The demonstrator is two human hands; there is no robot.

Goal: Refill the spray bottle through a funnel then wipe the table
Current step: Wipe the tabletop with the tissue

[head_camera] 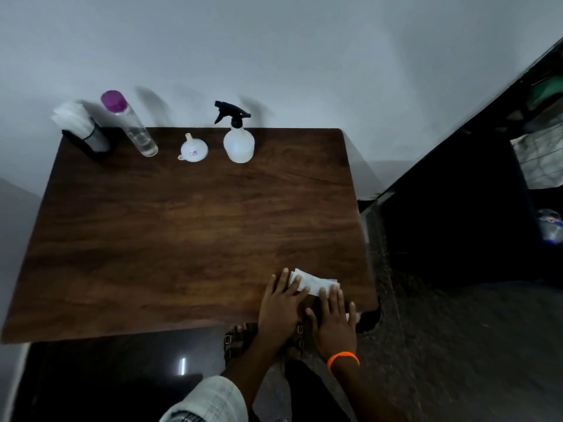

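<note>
**2 flat hands on a white tissue**

Left hand (281,303) and right hand (333,318) press straight-fingered on the crumpled white paper tissue (310,281), partly hidden beneath them, on the dark wood-grain table (182,239). Far beyond: small white plastic funnel (193,149), then translucent white spray bottle (239,140).

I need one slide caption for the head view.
Both hands, left and right, press a white tissue flat on the wooden table.
</note>
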